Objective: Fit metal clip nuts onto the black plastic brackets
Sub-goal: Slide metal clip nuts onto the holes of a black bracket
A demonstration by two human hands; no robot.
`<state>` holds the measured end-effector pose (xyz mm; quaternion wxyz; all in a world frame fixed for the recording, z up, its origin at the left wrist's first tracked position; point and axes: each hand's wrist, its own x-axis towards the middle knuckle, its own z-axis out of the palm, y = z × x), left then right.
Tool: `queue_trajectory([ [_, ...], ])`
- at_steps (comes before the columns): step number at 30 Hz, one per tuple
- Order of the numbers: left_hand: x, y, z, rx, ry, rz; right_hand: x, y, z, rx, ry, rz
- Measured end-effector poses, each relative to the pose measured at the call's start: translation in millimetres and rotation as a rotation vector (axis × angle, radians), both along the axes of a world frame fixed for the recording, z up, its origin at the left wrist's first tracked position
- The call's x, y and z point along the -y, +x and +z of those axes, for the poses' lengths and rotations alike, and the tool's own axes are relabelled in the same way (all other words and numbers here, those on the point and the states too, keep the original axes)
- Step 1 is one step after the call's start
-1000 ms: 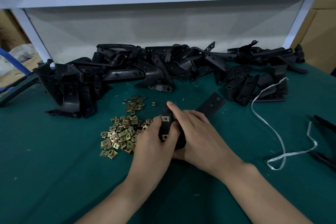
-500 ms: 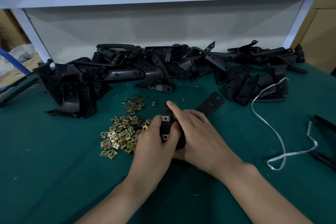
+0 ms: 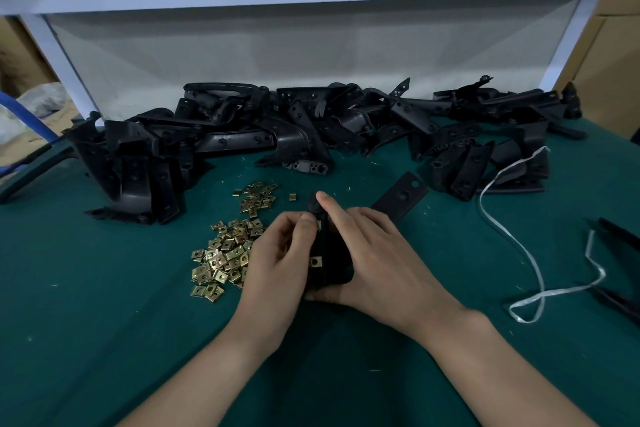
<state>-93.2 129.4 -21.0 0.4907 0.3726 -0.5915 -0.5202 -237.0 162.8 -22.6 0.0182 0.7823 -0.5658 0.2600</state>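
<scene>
At centre frame, the right hand (image 3: 377, 263) grips a black bracket (image 3: 332, 250) bearing one seated clip nut (image 3: 315, 262) while the left hand (image 3: 277, 253) pinches a second nut (image 3: 319, 225) at its upper end; loose nuts (image 3: 221, 256) at left and the bracket heap (image 3: 294, 128) across the upper frame suggest most work is left.

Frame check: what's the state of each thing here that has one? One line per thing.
held bracket, gripped by both hands, one clip nut fitted low on it.
fitted clip nut, seated on held bracket.
left hand, thumb pressing the bracket's upper part.
right hand, wrapped round the bracket, forefinger straight.
loose clip nuts, heaped unfitted on green cloth.
bracket pile, heaped at the back.
white strap, lying slack.
</scene>
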Motion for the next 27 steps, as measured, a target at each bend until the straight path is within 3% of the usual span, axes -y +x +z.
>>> queue_trajectory([
  [20,6,3,-7,0.030,-0.018,-0.060,-4,-2,2,0.074,0.052,-0.013],
  [27,9,3,-11,-0.133,0.169,-0.062,-6,-2,5,0.113,0.037,0.000],
])
